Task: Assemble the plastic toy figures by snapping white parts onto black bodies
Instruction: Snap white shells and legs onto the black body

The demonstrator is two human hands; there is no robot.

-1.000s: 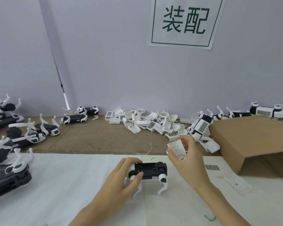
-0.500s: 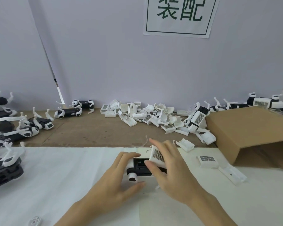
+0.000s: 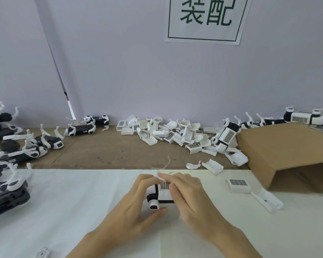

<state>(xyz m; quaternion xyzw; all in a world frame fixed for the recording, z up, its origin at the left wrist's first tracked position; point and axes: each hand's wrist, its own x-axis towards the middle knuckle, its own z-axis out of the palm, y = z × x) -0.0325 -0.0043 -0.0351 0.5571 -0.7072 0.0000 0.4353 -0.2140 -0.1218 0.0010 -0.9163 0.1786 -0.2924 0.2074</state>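
Gripping the black body (image 3: 161, 199) at the worktop's (image 3: 73, 202) near centre, the left hand (image 3: 136, 205) curls fingers and thumb round its end. The right hand (image 3: 186, 196) lies over the white part (image 3: 164, 186) with a dark grid label, fingers close together, pressing it onto the body. A wall sign (image 3: 206, 17) reads 装配. Loose white shells (image 3: 168, 135) are heaped by the wall.
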